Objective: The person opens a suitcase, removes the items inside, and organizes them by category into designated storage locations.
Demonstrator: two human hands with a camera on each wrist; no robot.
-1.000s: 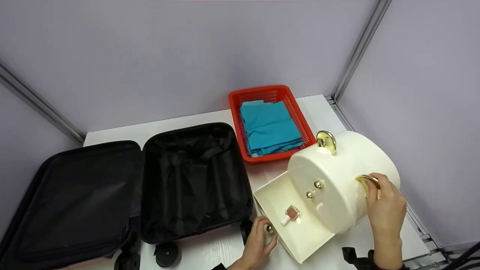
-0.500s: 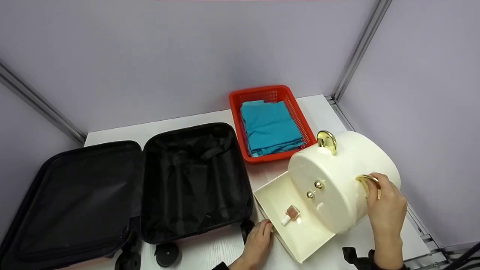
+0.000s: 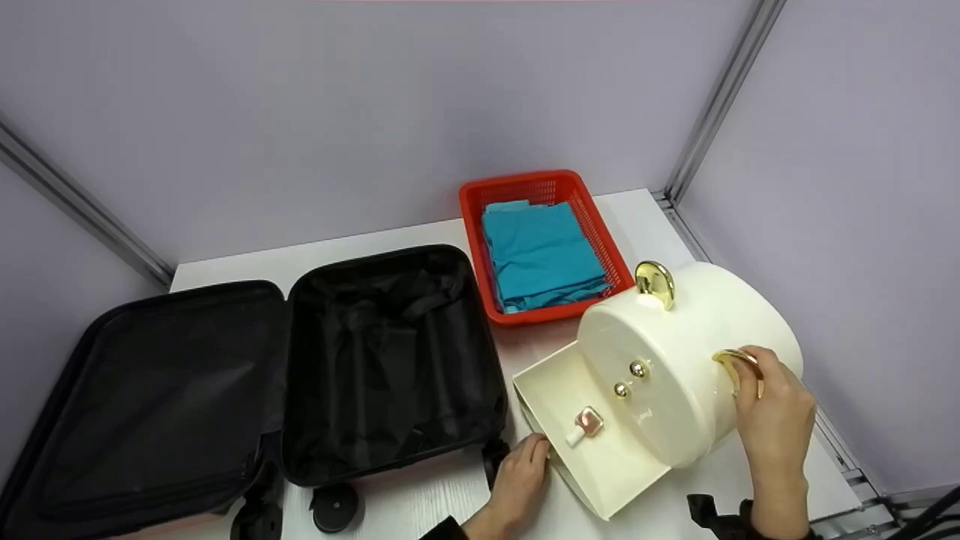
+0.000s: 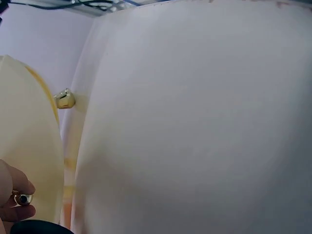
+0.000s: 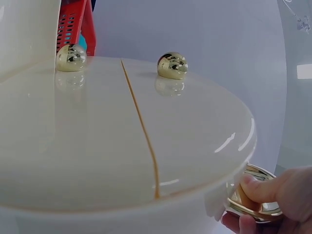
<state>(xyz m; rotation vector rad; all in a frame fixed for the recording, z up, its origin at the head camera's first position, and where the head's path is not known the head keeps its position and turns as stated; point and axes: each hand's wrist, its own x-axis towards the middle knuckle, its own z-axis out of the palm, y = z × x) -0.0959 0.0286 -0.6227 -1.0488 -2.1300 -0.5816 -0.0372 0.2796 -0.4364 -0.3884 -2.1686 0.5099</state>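
Note:
A cream rounded storage box (image 3: 720,315) with gold ear-shaped handles lies on the right of the white table. Its drawer (image 3: 619,469) is pulled out and holds a small nail polish bottle (image 3: 589,422) with a white cap. My left hand (image 3: 519,474) is at the drawer front; in the left wrist view its fingers pinch the gold knob (image 4: 23,199). With my right hand (image 3: 776,409) I grip the nearer gold handle (image 5: 258,195) on the box's side. Two gold knobs (image 3: 630,379) show on the box's front doors, above the drawer.
An open black suitcase (image 3: 397,375) spreads over the left and middle of the table, its wheels near my left hand. Behind the box stands a red basket (image 3: 551,180) with folded teal cloth (image 3: 544,251). Walls enclose the back and sides.
My left hand has closed around the drawer knob. The drawer has slid slightly in toward the box, carrying the nail polish bottle along. My right hand holds its place.

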